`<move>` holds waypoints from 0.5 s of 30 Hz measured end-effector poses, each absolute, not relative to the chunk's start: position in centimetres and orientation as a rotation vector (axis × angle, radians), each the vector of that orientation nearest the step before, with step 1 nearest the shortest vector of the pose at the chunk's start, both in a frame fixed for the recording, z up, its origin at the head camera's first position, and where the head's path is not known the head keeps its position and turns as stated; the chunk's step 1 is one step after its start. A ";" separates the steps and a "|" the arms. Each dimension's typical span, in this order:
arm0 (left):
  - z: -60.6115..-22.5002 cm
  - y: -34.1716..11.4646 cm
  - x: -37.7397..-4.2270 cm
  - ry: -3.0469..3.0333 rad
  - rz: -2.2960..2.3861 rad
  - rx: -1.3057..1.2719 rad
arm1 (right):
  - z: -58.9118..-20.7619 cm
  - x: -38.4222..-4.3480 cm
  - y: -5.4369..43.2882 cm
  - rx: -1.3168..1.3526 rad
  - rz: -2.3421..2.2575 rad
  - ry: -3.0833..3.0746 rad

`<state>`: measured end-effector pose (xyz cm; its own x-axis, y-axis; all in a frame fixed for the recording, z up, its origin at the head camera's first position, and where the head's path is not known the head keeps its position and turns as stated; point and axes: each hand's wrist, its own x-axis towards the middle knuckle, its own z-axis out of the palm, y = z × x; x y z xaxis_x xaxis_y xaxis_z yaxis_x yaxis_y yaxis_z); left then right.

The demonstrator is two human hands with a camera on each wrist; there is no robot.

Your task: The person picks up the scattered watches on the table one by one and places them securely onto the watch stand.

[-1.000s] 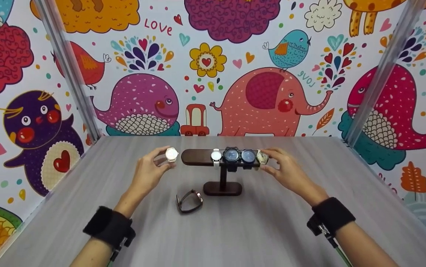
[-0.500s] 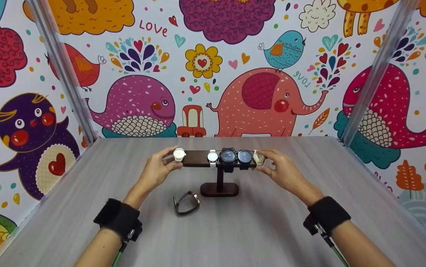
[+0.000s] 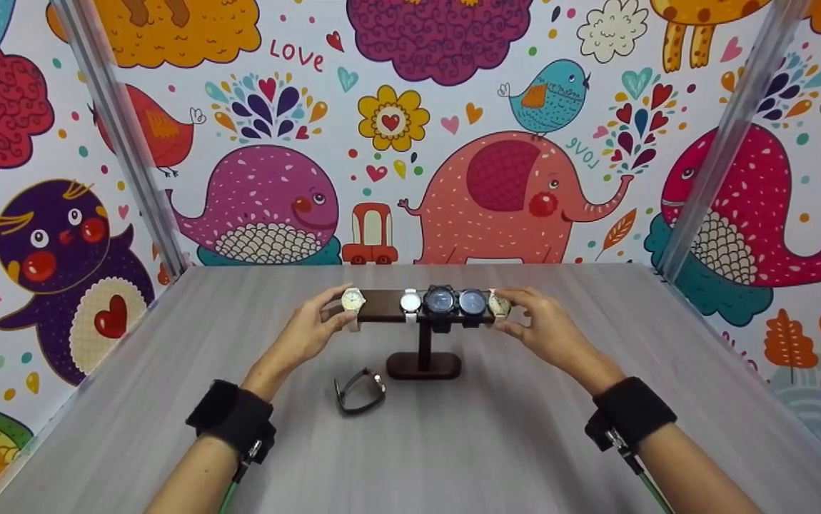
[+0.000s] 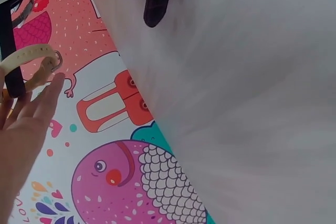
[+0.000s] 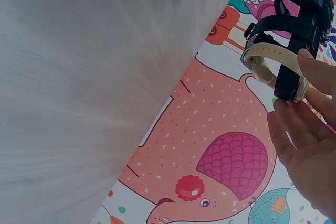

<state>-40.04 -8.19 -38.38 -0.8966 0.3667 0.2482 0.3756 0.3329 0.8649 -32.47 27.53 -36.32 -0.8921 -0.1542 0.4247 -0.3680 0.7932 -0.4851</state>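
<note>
A dark brown T-shaped watch stand point(image 3: 384, 305) stands on the table in the head view. Around the left end of its bar hangs a cream-strapped watch point(image 3: 353, 301), pinched between the thumb and fingers of my left hand point(image 3: 302, 330). In the left wrist view the cream strap point(image 4: 32, 52) loops loosely below the bar. My right hand point(image 3: 552, 325) grips another cream watch point(image 3: 500, 305) at the bar's right end, and its strap point(image 5: 274, 52) shows in the right wrist view. Between them sit a white-strapped watch point(image 3: 410, 303) and two black watches point(image 3: 440, 300).
A dark-strapped watch point(image 3: 360, 410) lies on its side on the grey table point(image 3: 496, 442), left of and nearer than the stand's base point(image 3: 423, 365). Cartoon-printed walls point(image 3: 296, 200) enclose the back and sides, with metal posts point(image 3: 121, 143) at the corners.
My left hand has moved right with the cream watch, from beside the stand onto the bar's left end. The right hand keeps its place at the right end.
</note>
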 end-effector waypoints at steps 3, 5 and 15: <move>-38.1 -8.3 -40.2 -2.581 -1.674 -0.748 | -36.2 -32.5 27.6 0.405 0.792 -2.613; -37.9 -8.4 -40.3 -2.599 -1.659 -0.790 | -36.1 -32.6 27.6 0.408 0.766 -2.603; -37.3 -9.1 -41.1 -2.716 -1.476 -0.928 | -36.2 -32.7 27.6 0.439 0.735 -2.591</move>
